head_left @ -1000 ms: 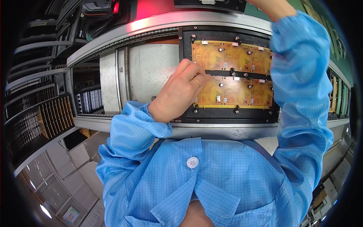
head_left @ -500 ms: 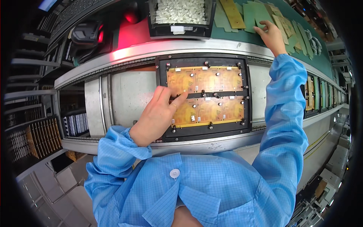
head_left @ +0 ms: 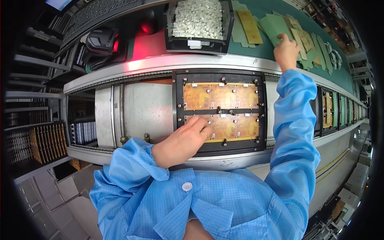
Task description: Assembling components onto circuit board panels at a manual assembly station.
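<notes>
Two yellow-orange circuit board panels lie one behind the other in a black frame: the far panel (head_left: 222,96) and the near panel (head_left: 244,127). My left hand (head_left: 182,140), with a ring on one finger, covers the near panel's left end. Its fingers are bent and drawn together, their tips low on the board; anything between them is hidden. At the back right my right hand (head_left: 286,52) reaches to a green sheet (head_left: 275,29). Its fingers are curled at the sheet's near edge, and whether they grip it is not clear.
The black frame (head_left: 262,146) rests on conveyor rails (head_left: 160,64). Behind stands a black bin (head_left: 200,45) of small white parts. A dark scanner (head_left: 100,42) glows red at the back left. Further boards (head_left: 328,106) line the conveyor's right; upright boards (head_left: 48,138) fill a left rack.
My left hand has moved from the gap between the panels toward me, onto the near panel's left end. My right hand stays among the green sheets, fingers more curled. The view has shifted.
</notes>
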`<state>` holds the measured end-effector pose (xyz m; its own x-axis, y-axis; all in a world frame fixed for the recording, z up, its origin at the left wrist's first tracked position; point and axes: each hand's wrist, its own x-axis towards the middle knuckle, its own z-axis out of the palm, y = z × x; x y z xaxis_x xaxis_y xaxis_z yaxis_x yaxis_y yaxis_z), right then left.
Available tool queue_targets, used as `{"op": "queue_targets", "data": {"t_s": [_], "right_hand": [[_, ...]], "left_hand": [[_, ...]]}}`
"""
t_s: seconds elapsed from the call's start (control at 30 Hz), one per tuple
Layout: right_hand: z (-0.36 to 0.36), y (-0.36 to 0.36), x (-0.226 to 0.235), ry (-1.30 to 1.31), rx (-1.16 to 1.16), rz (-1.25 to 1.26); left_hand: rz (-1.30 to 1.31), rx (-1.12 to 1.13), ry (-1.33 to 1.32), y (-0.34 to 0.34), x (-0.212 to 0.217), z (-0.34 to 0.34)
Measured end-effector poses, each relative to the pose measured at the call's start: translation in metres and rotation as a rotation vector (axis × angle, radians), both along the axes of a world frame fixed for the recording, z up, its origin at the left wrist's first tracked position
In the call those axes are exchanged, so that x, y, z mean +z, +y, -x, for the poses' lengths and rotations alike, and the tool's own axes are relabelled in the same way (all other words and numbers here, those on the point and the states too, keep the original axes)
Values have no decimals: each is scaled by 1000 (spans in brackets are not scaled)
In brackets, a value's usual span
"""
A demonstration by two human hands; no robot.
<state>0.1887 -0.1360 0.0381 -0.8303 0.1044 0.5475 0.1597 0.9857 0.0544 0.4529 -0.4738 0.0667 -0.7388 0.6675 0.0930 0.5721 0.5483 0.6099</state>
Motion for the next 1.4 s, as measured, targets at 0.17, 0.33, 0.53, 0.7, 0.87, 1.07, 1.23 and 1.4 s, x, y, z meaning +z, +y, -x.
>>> {"op": "queue_targets", "data": {"t_s": [0.17, 0.33, 0.53, 0.7, 0.87, 1.07, 1.23, 1.4], "right_hand": [[3, -49, 4, -117, 389, 147], [19, -53, -4, -250, 322, 202], [-73, -8, 45, -428, 412, 836], [-209, -40, 55, -407, 367, 850], [-270, -86, 34, -368, 297, 759], [-276, -104, 17, -305, 309, 627], [-277, -109, 11, -306, 261, 557], [-278, -112, 11, -302, 287, 491]], "left_hand": [[-204, 220, 368, -7, 33, 87], [-307, 434, 597, -10, 46, 144], [129, 583, 91, -74, 4, 39], [-287, 533, -410, -67, -27, 12], [-297, 588, -392, -56, -27, 13], [-366, 585, -395, -60, -38, 9], [-385, 580, -380, -61, -42, 8], [-392, 572, -402, -63, -46, 9]]}}
